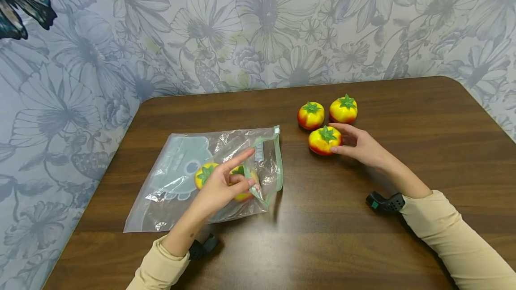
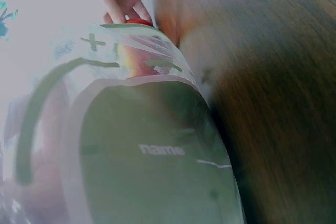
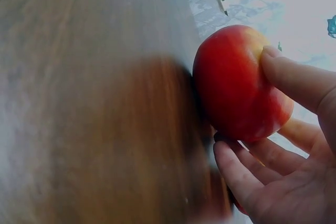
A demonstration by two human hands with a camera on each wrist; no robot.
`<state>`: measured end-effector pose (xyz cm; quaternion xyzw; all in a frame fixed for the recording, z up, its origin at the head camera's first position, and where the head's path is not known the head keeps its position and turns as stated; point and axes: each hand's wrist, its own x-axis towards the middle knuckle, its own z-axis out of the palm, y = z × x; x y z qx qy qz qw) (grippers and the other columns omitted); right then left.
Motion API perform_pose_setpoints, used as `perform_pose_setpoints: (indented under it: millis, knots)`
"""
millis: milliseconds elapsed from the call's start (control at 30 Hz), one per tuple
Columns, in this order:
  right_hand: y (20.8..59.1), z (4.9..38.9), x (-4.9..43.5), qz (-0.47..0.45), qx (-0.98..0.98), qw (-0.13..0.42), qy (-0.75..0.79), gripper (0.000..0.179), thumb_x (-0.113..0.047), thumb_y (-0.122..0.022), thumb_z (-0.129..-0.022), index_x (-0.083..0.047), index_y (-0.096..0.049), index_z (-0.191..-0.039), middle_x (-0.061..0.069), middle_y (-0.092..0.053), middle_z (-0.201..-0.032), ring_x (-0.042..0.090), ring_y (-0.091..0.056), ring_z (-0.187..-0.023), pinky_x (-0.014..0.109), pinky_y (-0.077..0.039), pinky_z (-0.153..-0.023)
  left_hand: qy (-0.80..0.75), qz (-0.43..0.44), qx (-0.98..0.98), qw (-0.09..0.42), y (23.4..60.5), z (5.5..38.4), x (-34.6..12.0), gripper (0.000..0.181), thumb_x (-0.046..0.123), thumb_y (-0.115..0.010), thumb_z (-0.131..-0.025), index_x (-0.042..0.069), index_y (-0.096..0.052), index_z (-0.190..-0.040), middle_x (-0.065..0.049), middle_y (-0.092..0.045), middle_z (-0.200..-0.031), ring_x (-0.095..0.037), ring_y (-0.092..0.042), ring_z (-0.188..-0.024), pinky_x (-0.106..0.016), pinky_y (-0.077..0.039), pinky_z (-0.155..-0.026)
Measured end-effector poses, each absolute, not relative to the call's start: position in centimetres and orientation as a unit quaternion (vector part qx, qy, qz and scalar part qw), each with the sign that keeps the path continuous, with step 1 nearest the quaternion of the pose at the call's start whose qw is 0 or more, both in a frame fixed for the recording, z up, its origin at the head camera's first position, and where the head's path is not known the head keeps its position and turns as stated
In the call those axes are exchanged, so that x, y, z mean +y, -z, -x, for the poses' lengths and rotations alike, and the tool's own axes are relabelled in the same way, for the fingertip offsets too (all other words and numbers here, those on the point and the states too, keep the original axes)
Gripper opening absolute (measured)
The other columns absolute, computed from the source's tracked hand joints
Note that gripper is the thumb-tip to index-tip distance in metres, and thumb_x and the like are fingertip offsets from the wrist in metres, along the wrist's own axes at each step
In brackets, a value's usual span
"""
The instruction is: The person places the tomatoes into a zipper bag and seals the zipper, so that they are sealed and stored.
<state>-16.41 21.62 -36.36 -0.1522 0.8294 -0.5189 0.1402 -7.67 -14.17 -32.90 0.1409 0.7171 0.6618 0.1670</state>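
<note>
The person's right hand, right of centre in the head view, has its thumb and fingers curved round the near fruit, a shiny yellow-and-red, tomato-like thing with a green star of leaves on top; the right wrist view shows the thumb on the upper side and the fingers spread beneath. Whether it is clear of the brown table I can't quite tell. A little higher in the frame, two more of the kind sit close beside each other, the far-left fruit and the far-right fruit. Left of centre lies a clear bag, its green-edged mouth facing right. The left hand is at that mouth, index finger stretched straight toward the upper edge, thumb and bent fingers pinching the plastic lower down. Two bagged fruits show in there, partly behind the hand. The left wrist view is mostly plastic, with a green printed patch reading "name". Beige sleeves come in from the bottom, a black wristband at each wrist. Flowered wall covering fills the top, a dark butterfly in the upper left corner.
</note>
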Motion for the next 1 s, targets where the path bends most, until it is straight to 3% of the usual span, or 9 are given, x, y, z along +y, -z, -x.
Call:
perform_pose_setpoints:
  millis: [133,433,1000]
  knots:
    - [36.2,16.2,21.5,0.158,0.829,0.140,0.518,0.063,-0.017,-0.067,-0.089,-0.005,-0.037,-0.142,0.016,-0.040,-0.139,0.035,-0.041,-0.119,0.047,-0.034,-0.099,-0.662,-0.142,0.717,0.167,32.9,7.7,-14.2,0.066,-0.001,-0.065,-0.086,0.018,-0.039,-0.144,-0.001,-0.038,-0.143,-0.018,-0.061,-0.070,-0.021,-0.035,-0.048]
    - [36.0,16.0,21.1,0.183,0.807,0.151,0.540,0.063,-0.015,-0.067,-0.088,-0.005,-0.037,-0.142,0.014,-0.037,-0.141,0.033,-0.039,-0.123,0.018,-0.041,-0.089,-0.664,-0.140,0.715,0.168,33.0,7.7,-14.3,0.067,-0.004,-0.063,-0.086,0.019,-0.039,-0.144,-0.005,-0.040,-0.141,-0.017,-0.062,-0.071,-0.020,-0.032,-0.046]
    - [35.4,15.3,19.0,0.241,0.778,0.155,0.559,0.063,-0.006,-0.069,-0.084,0.001,-0.038,-0.138,0.014,-0.040,-0.139,0.030,-0.043,-0.120,0.027,-0.041,-0.093,-0.666,-0.141,0.713,0.168,32.8,7.6,-14.3,0.066,-0.003,-0.063,-0.086,0.020,-0.040,-0.144,-0.002,-0.041,-0.141,-0.021,-0.062,-0.071,-0.021,-0.035,-0.048]
